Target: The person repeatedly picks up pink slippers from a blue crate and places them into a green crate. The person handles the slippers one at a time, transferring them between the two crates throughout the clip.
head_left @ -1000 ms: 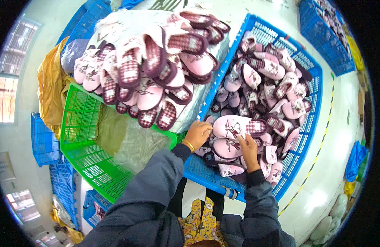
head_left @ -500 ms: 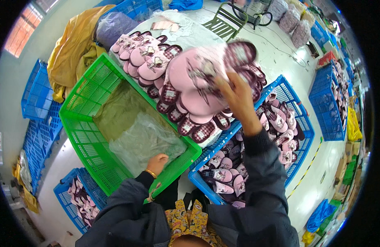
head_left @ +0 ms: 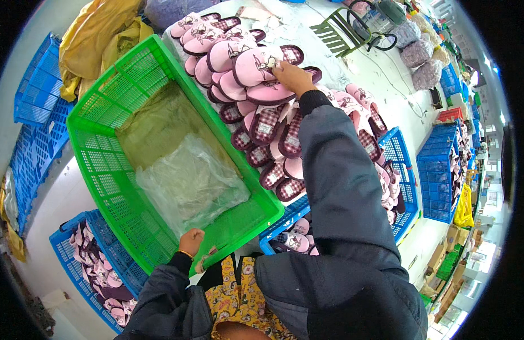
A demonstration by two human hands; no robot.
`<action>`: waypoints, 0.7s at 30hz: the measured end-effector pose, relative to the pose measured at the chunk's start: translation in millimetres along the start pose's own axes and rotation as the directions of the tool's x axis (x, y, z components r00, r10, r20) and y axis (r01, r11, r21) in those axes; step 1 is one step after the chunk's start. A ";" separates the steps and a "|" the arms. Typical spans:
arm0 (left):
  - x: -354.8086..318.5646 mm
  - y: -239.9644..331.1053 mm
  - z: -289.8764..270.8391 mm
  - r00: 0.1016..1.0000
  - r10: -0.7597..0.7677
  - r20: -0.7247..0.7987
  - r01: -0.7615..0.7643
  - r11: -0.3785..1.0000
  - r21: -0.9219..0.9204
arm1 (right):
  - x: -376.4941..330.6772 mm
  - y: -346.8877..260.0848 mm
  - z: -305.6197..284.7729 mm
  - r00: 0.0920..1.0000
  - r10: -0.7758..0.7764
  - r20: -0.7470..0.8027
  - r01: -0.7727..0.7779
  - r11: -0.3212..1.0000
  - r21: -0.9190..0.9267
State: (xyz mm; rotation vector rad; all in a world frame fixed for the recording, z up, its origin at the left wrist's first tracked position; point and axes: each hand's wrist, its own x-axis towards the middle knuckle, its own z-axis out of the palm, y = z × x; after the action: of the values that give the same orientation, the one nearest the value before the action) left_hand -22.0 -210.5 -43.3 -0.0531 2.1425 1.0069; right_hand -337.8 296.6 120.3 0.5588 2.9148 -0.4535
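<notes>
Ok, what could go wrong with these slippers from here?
The right hand grips a pink pair against the heap of slippers, so a push could dislodge its neighbours. The nearest slippers lie close to the green basket, so some might slide in.

open space above green basket (head_left: 103, 175), piled slippers (head_left: 266, 126) crowding right hand (head_left: 294, 77)

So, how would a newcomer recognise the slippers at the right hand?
Start at the large green crate; along its right side, pink slippers cover a white-sheeted surface. Towards the far end, two slippers sit together, pointing left, checked insoles right. Only this pair has fingers of the right hand on it.
</notes>
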 end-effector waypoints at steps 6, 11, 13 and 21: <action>17.6 61.1 11.8 0.990 0.130 0.057 -0.132 0.991 0.032 | -6.7 3.5 -7.9 0.926 0.007 -0.378 -0.030 0.998 -0.054; 42.0 135.9 26.9 0.945 0.300 0.130 -0.312 0.947 0.082 | -49.3 11.4 -36.5 0.567 -0.094 -0.818 0.244 0.968 0.059; 54.4 161.8 41.7 0.915 0.365 0.172 -0.382 0.920 0.082 | -103.9 10.0 -53.7 0.460 -0.123 -0.880 0.451 0.886 0.112; 45.6 262.5 159.7 0.673 0.643 0.366 -0.715 0.691 0.100 | -387.6 73.3 98.2 0.667 0.456 -0.590 0.246 0.612 0.751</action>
State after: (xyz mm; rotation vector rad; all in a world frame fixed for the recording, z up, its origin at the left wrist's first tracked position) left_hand -43.4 90.2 31.6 1.0484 1.9830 1.0548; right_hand 55.0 199.1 82.0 1.3195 3.1638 -2.0150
